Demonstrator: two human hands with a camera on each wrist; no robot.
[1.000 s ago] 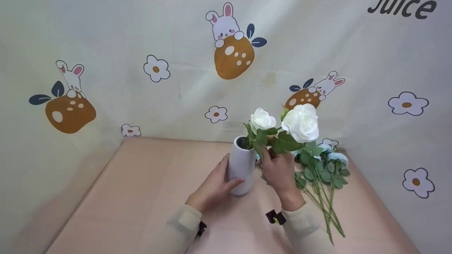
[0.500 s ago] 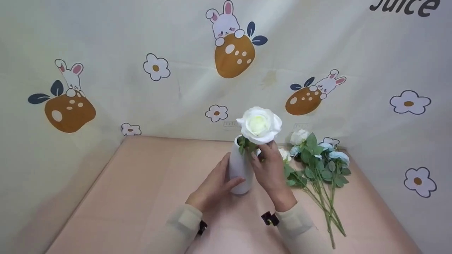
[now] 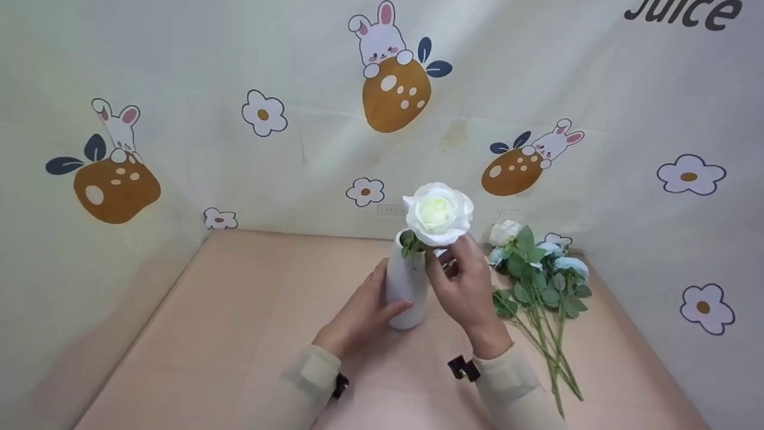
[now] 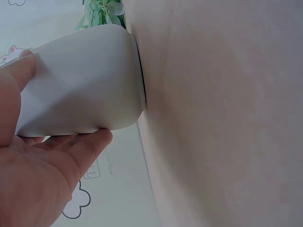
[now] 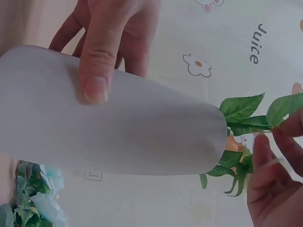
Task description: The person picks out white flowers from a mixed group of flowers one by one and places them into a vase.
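A pale, tapered vase [image 3: 407, 283] stands upright on the table. My left hand [image 3: 357, 313] holds it from the left side, thumb across its front and fingers round the back, also seen in the left wrist view. A white rose [image 3: 439, 214] faces up over the vase's mouth, its leaves at the rim. Just right of the mouth, my right hand [image 3: 464, 289] pinches at the rose's leafy stem between thumb and finger. In the right wrist view, green leaves [image 5: 244, 108] stick out of the vase's mouth toward these fingertips. The stem inside the vase is hidden.
Right of the vase lies a bunch of pale blue flowers [image 3: 572, 267] with long green stems [image 3: 558, 358] pointing to the front. A whitish flower [image 3: 505, 232] shows at its back. A patterned cloth wall [image 3: 298, 161] rises behind the pink table [image 3: 239, 310].
The large white rose has swung left over the vase's mouth and turned its face upward. My right hand moved left with it, then slightly back right. My left hand stays on the vase.
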